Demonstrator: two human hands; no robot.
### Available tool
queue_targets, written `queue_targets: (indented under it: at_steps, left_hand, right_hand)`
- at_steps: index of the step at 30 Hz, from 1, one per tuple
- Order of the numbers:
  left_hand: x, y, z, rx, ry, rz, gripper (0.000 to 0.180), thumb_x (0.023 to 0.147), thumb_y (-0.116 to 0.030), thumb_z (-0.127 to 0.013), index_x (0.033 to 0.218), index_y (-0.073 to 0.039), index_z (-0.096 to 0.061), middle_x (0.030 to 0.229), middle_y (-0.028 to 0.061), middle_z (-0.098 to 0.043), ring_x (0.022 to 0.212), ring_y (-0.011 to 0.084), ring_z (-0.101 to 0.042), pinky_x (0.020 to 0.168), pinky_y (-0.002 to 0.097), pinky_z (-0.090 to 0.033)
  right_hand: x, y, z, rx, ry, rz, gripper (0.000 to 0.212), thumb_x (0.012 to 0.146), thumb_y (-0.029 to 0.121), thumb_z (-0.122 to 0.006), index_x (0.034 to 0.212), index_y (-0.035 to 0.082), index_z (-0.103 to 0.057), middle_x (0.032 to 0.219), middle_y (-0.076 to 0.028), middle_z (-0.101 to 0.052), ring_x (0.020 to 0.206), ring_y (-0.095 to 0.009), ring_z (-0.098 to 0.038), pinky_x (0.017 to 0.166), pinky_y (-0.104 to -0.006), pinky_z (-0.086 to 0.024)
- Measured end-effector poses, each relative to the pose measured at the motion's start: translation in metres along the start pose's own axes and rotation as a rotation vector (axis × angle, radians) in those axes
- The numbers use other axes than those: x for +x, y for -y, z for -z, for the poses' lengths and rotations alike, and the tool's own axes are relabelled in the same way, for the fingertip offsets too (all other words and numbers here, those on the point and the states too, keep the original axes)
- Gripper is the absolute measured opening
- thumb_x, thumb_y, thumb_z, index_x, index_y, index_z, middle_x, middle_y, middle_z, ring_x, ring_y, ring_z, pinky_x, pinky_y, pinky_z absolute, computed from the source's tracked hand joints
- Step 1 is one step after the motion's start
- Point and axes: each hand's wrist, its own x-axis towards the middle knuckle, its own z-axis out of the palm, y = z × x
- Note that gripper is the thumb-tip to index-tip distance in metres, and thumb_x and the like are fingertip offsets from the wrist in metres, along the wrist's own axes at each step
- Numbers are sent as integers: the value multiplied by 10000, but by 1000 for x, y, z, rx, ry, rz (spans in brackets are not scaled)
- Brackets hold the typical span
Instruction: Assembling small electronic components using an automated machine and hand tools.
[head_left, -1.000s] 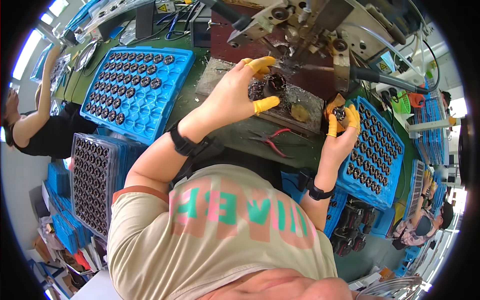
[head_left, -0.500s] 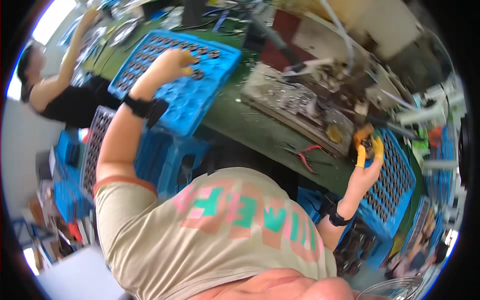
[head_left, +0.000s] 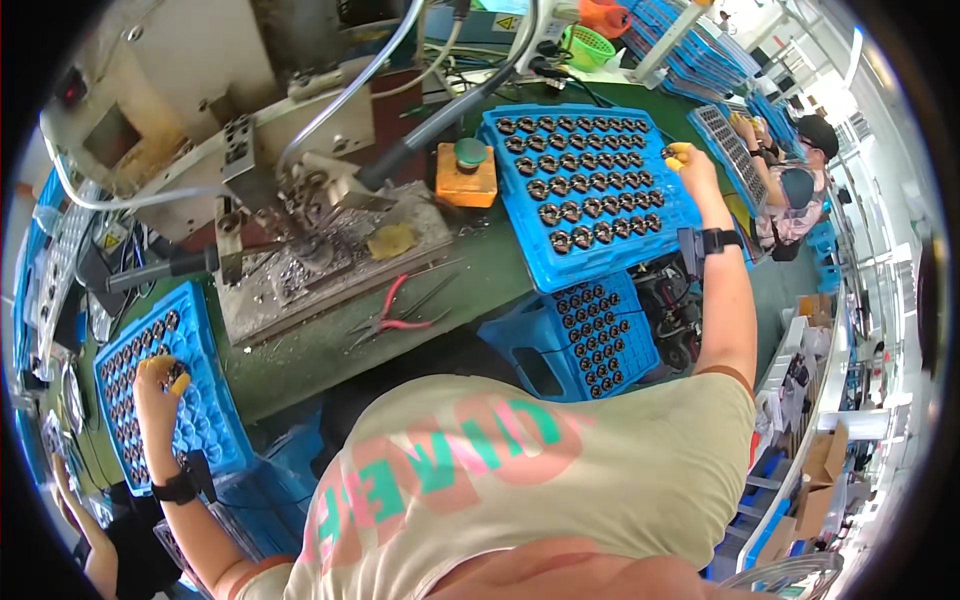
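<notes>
My left hand, with yellow covers on its fingertips, reaches over the left blue tray. A small round dark metal part sits between its thumb and fingers. Rows of similar parts fill the left side of this tray, while its right-hand pockets show bare blue. My right hand is at the right edge of the other blue tray, which carries several rows of the same ringlike parts. Its yellow-tipped fingers are curled together; whatever lies between them is too small to make out.
Between the trays stands a press-like machine on a metal base littered with scraps. Red-handled pliers lie before it. An orange box with a green button is beside the right tray. Co-workers are at far right and lower left.
The view has swung toward the right. My right hand has moved from beside the orange box to the right tray's far edge. My left hand stays over its tray, its fingers now around a part.
</notes>
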Motion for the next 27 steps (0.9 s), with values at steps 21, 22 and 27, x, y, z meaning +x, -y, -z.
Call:
queue_targets:
  at_steps: [21, 22, 27]
  left_hand:
    - [-62, -86, -17, -783, -290, 177, 517, 833, 95, -661, 1321, -34, -546, 1093, 15, -569, 808, 45, -522, 754, 178, -442]
    - [-63, -83, -18, -744, -255, 166, 508, 832, 93, -662, 1311, -37, -555, 1073, 16, -565, 801, 51, -524, 747, 181, -447]
    - [-70, -92, -17, -531, -286, 137, 474, 815, 79, -684, 1266, -32, -590, 1044, 15, -555, 779, 60, -519, 694, 188, -456]
  right_hand:
    - [-41, 67, -2, -89, -116, 400, 345, 882, 88, -615, 1218, 161, -640, 1111, -131, -631, 1067, -342, -585, 905, -423, -482]
    - [-35, 61, -8, -212, -102, 330, 331, 883, 76, -583, 1199, 152, -646, 1103, -125, -628, 1065, -341, -583, 884, -440, -481]
    - [-17, 34, -21, -344, 132, 148, 346, 897, 57, -521, 1184, 191, -659, 1131, -118, -645, 1046, -346, -612, 871, -501, -484]
